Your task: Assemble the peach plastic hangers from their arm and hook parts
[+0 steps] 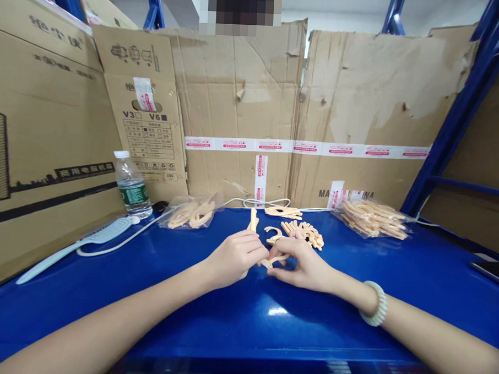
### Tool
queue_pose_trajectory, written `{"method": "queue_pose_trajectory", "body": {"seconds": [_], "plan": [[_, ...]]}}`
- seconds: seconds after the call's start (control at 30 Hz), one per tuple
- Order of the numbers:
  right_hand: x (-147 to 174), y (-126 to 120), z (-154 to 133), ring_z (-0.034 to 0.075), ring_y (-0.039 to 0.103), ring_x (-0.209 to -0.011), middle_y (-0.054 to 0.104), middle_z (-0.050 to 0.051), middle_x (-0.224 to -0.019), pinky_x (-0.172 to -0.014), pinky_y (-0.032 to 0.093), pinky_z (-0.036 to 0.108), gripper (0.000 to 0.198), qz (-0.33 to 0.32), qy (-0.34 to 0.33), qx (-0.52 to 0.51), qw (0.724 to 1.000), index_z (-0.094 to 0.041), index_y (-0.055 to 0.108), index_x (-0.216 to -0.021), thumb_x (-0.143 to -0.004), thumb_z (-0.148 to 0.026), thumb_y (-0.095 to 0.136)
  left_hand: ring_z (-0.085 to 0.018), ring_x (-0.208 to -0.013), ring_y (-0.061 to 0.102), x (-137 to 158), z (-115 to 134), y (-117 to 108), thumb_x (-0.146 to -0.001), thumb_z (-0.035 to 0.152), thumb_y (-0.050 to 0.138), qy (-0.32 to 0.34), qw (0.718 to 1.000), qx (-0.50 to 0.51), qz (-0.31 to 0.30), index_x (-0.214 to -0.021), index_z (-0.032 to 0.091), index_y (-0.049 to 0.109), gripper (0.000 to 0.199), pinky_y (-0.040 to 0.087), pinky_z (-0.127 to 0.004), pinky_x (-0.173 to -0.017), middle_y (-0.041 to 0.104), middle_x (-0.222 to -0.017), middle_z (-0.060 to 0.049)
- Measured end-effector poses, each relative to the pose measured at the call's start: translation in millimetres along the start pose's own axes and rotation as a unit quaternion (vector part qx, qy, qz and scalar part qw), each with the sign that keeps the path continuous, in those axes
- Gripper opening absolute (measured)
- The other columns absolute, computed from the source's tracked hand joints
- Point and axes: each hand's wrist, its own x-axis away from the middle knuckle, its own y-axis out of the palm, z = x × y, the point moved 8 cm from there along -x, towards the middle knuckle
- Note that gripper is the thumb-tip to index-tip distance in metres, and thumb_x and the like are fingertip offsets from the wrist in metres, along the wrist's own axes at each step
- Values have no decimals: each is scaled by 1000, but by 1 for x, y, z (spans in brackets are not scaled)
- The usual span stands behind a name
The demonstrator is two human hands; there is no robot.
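Observation:
In the middle of the blue table, my left hand (236,255) is closed around a pale wooden strip (253,220), whose end sticks up above the fingers. Close beside it, my right hand (308,262) pinches a curved pale wooden piece (280,258). One end of that piece meets the fingertips of my left hand, and my fingers partly hide the contact. Just beyond my hands lie a hook-shaped wooden piece (273,232) and a pile of small wooden parts (309,232). Farther back rest some flat wooden pieces (283,211).
Clear bags of wooden pieces lie at back left (192,213) and back right (372,219). On the left are a water bottle (133,190), a pale fly swatter (81,243) and a white cable (118,247). Cardboard (237,98) walls the back; a phone (492,270) lies far right.

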Motion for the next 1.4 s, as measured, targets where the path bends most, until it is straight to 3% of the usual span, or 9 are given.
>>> {"method": "queue_pose_trajectory", "body": {"seconds": [0.3,0.63,0.8,0.87,0.97,1.17,1.27,1.4], "plan": [[-2,-2,-2,13,50,-62,58,-5,-65,-80,31,36,11,-9,-6,-15,1000,-18,64,-80,-81,-28,71,-18,-76,64,-1,3,0,-89,2,35,4,1000,1,4,-78,16,59,30,52,-34,-78,68,-76,-7],[-4,-5,-7,12,50,-61,59,-4,-64,-75,39,32,12,-9,-6,-66,998,-18,64,-76,-78,-27,70,-19,-77,65,-1,7,-2,-92,3,33,20,1000,9,21,-79,16,60,32,54,-34,-77,68,-75,-8],[-4,-6,0,12,52,-57,59,-2,-63,-58,42,25,20,-10,15,-105,994,-17,65,-79,-84,-37,65,-20,-81,66,0,4,-6,-95,5,33,22,999,10,35,-77,16,59,33,53,-37,-82,69,-76,-9],[-5,-11,7,13,55,-61,63,0,-69,-57,43,25,26,5,27,-110,994,-17,65,-81,-86,-42,63,-19,-83,66,1,-1,-10,-95,4,34,10,999,16,38,-79,16,59,32,52,-38,-88,69,-80,-8],[-6,-23,18,17,61,-73,69,4,-83,-67,48,29,26,50,45,-93,993,-18,65,-85,-87,-43,63,-17,-80,65,3,-14,-13,-93,2,39,-17,999,28,30,-87,17,60,26,50,-38,-94,69,-82,-5],[-5,-41,40,24,63,-88,68,6,-93,-82,47,38,17,132,73,-11,988,-21,61,-91,-90,-37,60,-21,-81,65,14,-54,-6,-90,5,47,-93,995,26,-12,-95,16,60,17,52,-39,-82,69,-87,-7],[-5,-43,49,26,61,-94,67,7,-97,-87,45,42,13,136,66,24,988,-22,60,-92,-90,-34,59,-22,-83,64,22,-68,3,-86,3,51,-126,991,31,-43,-93,17,63,20,53,-36,-75,68,-90,-7],[-8,-36,53,26,60,-97,67,8,-97,-88,44,42,9,109,48,53,991,-21,61,-92,-90,-30,60,-20,-88,61,27,-72,13,-85,0,51,-140,985,60,-75,-90,18,64,22,52,-32,-78,67,-88,-5]]}}
